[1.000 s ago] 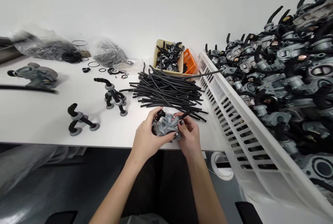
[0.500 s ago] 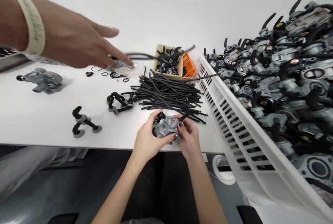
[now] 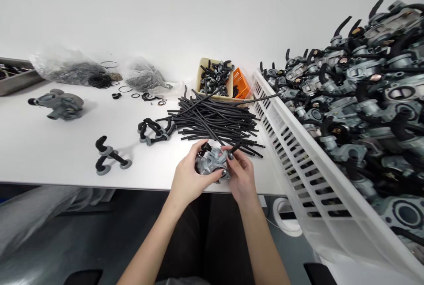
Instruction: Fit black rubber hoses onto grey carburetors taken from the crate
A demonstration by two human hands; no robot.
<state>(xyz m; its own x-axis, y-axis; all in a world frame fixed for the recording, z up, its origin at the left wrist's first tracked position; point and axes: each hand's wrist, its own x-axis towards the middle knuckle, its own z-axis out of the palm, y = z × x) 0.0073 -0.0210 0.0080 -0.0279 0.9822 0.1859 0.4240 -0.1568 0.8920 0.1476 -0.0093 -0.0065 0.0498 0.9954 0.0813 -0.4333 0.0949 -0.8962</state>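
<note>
gripping a grey metal carburetor [image 3: 209,162] from its left side, the left hand [image 3: 185,177] is wrapping its fingers around the body, the thumb reaching across the lower front and the index finger curling along the upper left. the right hand [image 3: 244,174] is pinching the right end, its thumb lying on the near side and its index finger showing behind. the carburetor is sitting between the two sets of fingers, above the white table [image 3: 159,166] near its front edge, just before a heap of black hoses [image 3: 212,119].

the piece is looking dull silver and irregular, with rounded ridges facing up. a black fitting [image 3: 205,148] is standing out at its upper left beside the left fingertips, and a short black tube [image 3: 236,147] is slanting up and rightward past the right thumb. the underside is hiding from view.

off to the left, a branching tube piece [image 3: 116,158] with grey rings is standing on the table, and another carburetor [image 3: 64,105] is resting farther away. a white crate [image 3: 331,232] is holding many more on the right.
</note>
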